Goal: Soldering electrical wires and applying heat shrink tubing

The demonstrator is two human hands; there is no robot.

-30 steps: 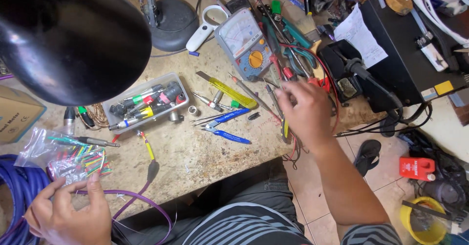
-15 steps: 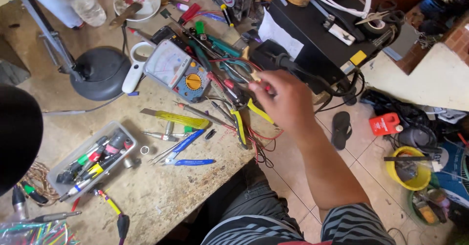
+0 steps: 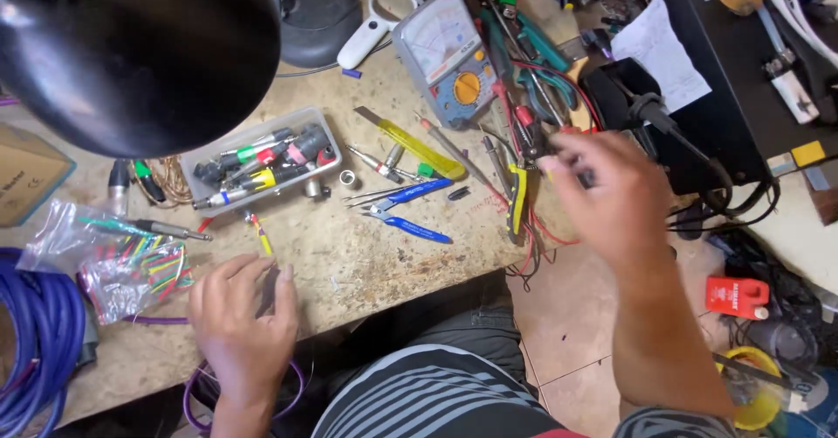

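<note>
My left hand [image 3: 244,324] rests on the front edge of the worn workbench [image 3: 375,255]. Its fingers are closed around a dark plug [image 3: 268,291] on the end of a purple cable [image 3: 205,390] that loops down below the bench. My right hand [image 3: 611,193] is blurred over the bench's right end. Its fingertips are beside the yellow-handled pliers [image 3: 517,198] and a tangle of red wires [image 3: 546,228]. A small dark shape shows at its fingers, but I cannot tell whether it is gripped.
A black lamp shade [image 3: 131,45] hides the upper left. On the bench lie a clear box of plugs [image 3: 262,163], a multimeter [image 3: 445,54], a yellow knife [image 3: 410,141], blue-handled tweezers [image 3: 410,211], a bag of coloured tubing [image 3: 122,263] and a blue cable coil [image 3: 35,342]. A black case [image 3: 742,97] stands right.
The view has swung back to the left, bringing my left hand and the lamp shade into sight. My right hand has drawn slightly off the tool pile toward the bench's right edge.
</note>
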